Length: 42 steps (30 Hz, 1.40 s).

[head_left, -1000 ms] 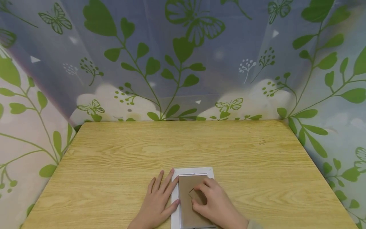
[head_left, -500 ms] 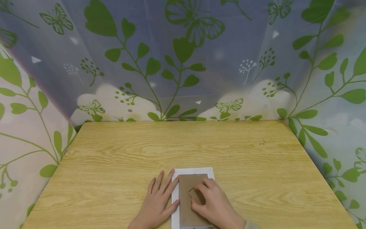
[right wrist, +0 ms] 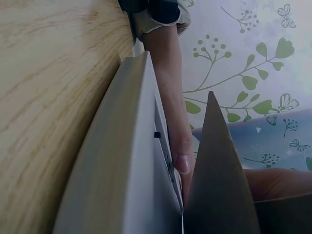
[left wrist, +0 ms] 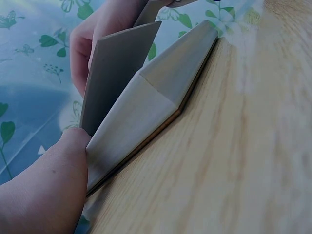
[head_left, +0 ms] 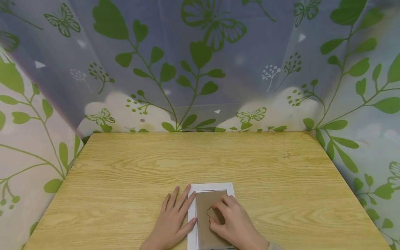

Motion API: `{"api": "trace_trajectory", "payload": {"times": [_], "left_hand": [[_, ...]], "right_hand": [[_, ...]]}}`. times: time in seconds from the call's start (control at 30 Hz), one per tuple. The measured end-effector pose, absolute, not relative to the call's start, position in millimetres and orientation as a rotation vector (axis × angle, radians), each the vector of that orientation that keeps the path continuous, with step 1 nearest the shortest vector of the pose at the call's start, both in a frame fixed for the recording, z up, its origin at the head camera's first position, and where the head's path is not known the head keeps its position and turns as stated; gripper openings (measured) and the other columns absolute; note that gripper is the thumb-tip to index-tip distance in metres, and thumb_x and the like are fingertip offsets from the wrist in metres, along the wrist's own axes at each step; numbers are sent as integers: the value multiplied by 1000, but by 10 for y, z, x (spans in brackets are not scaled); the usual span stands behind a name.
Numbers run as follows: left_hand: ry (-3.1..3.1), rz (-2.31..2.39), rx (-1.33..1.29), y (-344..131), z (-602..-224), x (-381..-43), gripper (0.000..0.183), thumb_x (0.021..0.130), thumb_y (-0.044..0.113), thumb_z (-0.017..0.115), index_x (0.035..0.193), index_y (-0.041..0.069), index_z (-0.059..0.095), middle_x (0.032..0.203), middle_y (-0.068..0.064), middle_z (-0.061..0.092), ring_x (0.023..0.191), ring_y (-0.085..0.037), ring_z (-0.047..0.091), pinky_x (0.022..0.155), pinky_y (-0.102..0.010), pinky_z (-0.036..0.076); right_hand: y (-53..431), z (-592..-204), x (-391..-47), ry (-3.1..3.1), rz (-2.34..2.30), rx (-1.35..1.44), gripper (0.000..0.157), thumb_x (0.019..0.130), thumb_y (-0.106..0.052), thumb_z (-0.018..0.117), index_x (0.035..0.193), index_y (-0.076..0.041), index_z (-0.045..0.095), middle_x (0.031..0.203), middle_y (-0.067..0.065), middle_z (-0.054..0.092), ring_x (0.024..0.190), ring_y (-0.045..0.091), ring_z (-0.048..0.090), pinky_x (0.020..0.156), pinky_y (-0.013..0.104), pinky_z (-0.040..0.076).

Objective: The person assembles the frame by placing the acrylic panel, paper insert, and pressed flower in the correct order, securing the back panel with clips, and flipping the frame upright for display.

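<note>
A white picture frame [head_left: 210,185] lies back up on the table, with a brown backing board [head_left: 204,234] over its opening. My left hand [head_left: 170,218] rests along the frame's left side, fingers spread and straight, thumb on its edge. My right hand [head_left: 235,222] pinches the small stand flap [left wrist: 146,13] on the board's back between thumb and fingers; much of the flap is hidden by the hand. In the left wrist view the backing board [left wrist: 119,68] stands tilted up out of the frame [left wrist: 141,112]. The right wrist view shows a gap between board [right wrist: 217,180] and frame [right wrist: 105,161].
The wood-grain table [head_left: 140,166] spreads around the frame on both sides and behind. A curtain [head_left: 200,86] printed with leaves and butterflies hangs along the table's back and sides. A small dark catch [right wrist: 157,134] shows on the frame's inner edge.
The backing board shifts slightly in the frame: its top edge hid the slit half a second ago, and the slit shows again now, with the board a little askew. My left hand stays put.
</note>
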State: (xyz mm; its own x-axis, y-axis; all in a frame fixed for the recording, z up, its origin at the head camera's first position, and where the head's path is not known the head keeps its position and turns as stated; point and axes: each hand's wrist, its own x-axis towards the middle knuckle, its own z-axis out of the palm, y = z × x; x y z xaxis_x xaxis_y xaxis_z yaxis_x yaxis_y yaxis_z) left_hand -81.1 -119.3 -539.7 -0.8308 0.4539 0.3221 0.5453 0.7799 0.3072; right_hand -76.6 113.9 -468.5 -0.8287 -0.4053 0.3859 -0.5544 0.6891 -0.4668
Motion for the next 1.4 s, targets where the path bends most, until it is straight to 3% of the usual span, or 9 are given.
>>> {"api": "trace_trajectory", "payload": {"times": [0.73, 1.4], "left_hand": [[-2765, -575, -794, -1187, -5363, -804, 64, 103, 47, 41, 158, 20, 26, 166, -6, 12, 146, -47, 16, 106, -71, 21], [-2738, -521, -803, -1180, -5360, -797, 79, 94, 65, 44, 158, 21, 29, 165, -9, 14, 145, -48, 18, 105, -70, 22]], "right_hand": [[1103, -4819, -796, -2673, 848, 766, 29, 67, -17, 84, 91, -9, 71, 88, -6, 53, 74, 5, 46, 60, 20, 47], [1096, -4842, -795, -2693, 855, 773, 31, 69, -18, 84, 96, -10, 72, 92, -5, 51, 76, 5, 47, 63, 22, 48]]}}
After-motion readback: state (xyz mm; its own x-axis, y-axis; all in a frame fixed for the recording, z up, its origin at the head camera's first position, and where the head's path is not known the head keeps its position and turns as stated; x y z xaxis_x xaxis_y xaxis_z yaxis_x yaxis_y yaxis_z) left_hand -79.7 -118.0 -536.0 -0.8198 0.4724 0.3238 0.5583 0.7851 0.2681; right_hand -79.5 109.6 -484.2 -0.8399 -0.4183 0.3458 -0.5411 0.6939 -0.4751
